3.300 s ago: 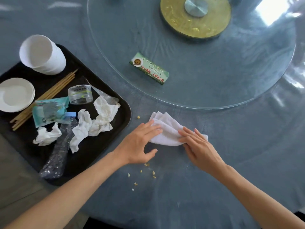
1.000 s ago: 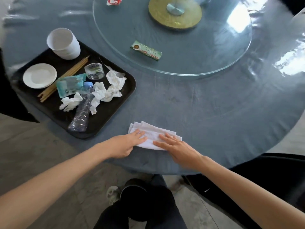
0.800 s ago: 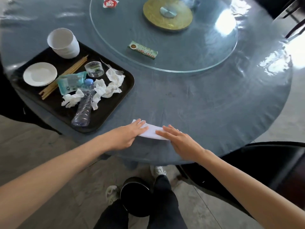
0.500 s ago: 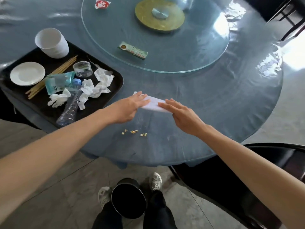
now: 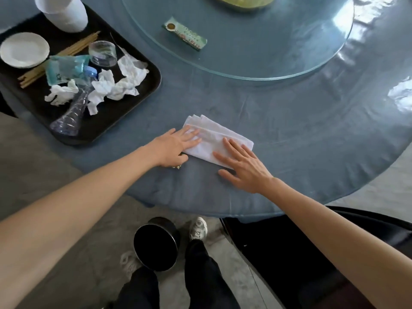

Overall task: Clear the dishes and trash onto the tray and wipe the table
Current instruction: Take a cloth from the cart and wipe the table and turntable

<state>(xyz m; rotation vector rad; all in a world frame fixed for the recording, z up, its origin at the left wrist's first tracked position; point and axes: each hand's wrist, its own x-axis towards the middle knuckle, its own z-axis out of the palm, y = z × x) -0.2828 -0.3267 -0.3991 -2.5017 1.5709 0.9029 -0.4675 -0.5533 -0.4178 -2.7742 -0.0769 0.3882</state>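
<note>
Pulled nearer the tabletop [image 5: 312,141] edge, the white cloth [image 5: 217,139] lies right of the tray [image 5: 142,90], both hands, left [image 5: 176,146] and right [image 5: 243,166], pressing it flat-fingered, crumbs [image 5: 177,167] beside the left.

1. You have a glass turntable [image 5: 289,47] on the far part of the round surface, with a brass-coloured hub [image 5: 243,1] cut off by the top edge.
2. A green packet [image 5: 184,37] lies flat on the glass, near its front rim.
3. On the grey floor [image 5: 44,166] below you stands a black bin [image 5: 156,246], between two pale shoes.
4. A dark chair [image 5: 289,253] sits to the right.
</note>
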